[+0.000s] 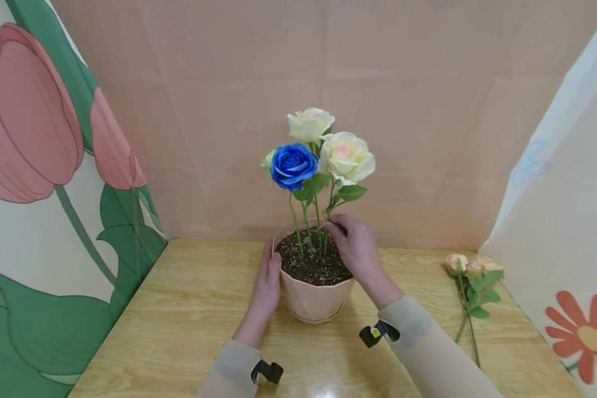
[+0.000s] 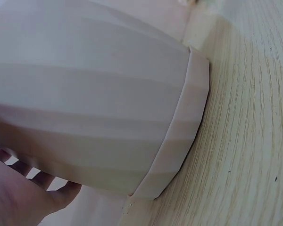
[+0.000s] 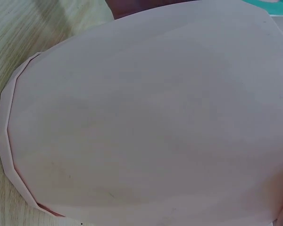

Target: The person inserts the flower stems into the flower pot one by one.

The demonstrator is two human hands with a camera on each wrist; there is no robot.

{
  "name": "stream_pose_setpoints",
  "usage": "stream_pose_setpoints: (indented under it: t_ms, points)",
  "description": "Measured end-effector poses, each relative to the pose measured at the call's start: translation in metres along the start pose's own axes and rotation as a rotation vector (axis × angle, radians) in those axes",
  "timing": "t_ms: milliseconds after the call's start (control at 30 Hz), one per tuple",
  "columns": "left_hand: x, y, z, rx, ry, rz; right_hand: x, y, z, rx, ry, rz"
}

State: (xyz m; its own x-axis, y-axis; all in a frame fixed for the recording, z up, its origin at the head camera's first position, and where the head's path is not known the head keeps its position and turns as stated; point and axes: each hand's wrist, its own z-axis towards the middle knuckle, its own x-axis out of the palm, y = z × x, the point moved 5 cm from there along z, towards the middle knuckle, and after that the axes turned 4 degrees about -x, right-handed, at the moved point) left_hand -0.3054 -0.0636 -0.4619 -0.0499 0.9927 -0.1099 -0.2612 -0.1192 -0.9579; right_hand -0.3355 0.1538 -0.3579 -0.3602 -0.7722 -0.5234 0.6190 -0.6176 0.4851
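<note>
A pink faceted flowerpot (image 1: 318,298) full of dark soil (image 1: 318,271) stands on its shallow saucer (image 2: 174,136). Around the pot's left side, my left hand (image 1: 266,276) holds on, its thumb by the rim and its fingers along the outer wall. My right hand (image 1: 358,246) reaches over the right rim and pinches the green stem of a cream rose with a pink centre (image 1: 347,157). A blue rose (image 1: 293,167) and another cream rose (image 1: 310,124) rise from the soil beside it. Behind the blue one, a pale green bloom (image 1: 267,160) is mostly hidden.
Two pale peach roses (image 1: 470,265) with long stems lie at the right of the wooden table (image 1: 194,309). A pink cloth backdrop (image 1: 229,110) hangs close behind the pot. Panels with painted flowers (image 1: 35,127) flank the table on both sides.
</note>
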Motion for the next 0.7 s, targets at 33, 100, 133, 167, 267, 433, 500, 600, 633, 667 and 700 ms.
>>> stream_pose_setpoints:
  t_ms: [33,100,133,167,267,433,500,600,633,667,700]
  points:
    - [0.0000,0.0000,0.0001,0.000,-0.001,0.001,-0.0005,0.0001,0.0000,0.007,-0.002,0.005]
    - [-0.0001,0.0004,-0.0002,-0.002,-0.003,0.004,-0.0009,0.0004,0.0001,0.022,-0.004,0.015]
    - [-0.0002,0.0006,-0.0004,-0.002,-0.003,0.003,-0.0010,0.0006,0.0001,0.029,-0.004,0.020]
    - [-0.0003,0.0008,-0.0003,0.000,-0.003,0.000,-0.0008,0.0005,0.0000,0.037,-0.002,0.025]
    - [-0.0007,0.0019,-0.0003,0.006,-0.002,-0.005,-0.0009,0.0006,0.0000,0.051,-0.002,0.037]
    - [-0.0011,0.0025,-0.0011,0.009,-0.011,0.003,-0.0018,0.0003,0.0003,0.062,-0.008,0.059]
    - [-0.0012,0.0025,-0.0013,0.005,-0.015,0.010,-0.0022,-0.0001,0.0003,0.065,-0.011,0.063]
    - [-0.0008,0.0026,-0.0011,0.002,-0.010,0.012,-0.0030,-0.0004,0.0001,0.058,-0.024,0.060]
    - [-0.0007,0.0026,-0.0009,0.002,-0.007,0.010,-0.0033,-0.0005,0.0002,0.050,-0.030,0.058]
    - [-0.0006,0.0026,-0.0008,0.002,-0.005,0.008,-0.0036,-0.0007,0.0000,0.043,-0.036,0.055]
    - [-0.0005,0.0027,-0.0007,0.003,-0.003,0.006,-0.0037,-0.0009,-0.0001,0.036,-0.042,0.054]
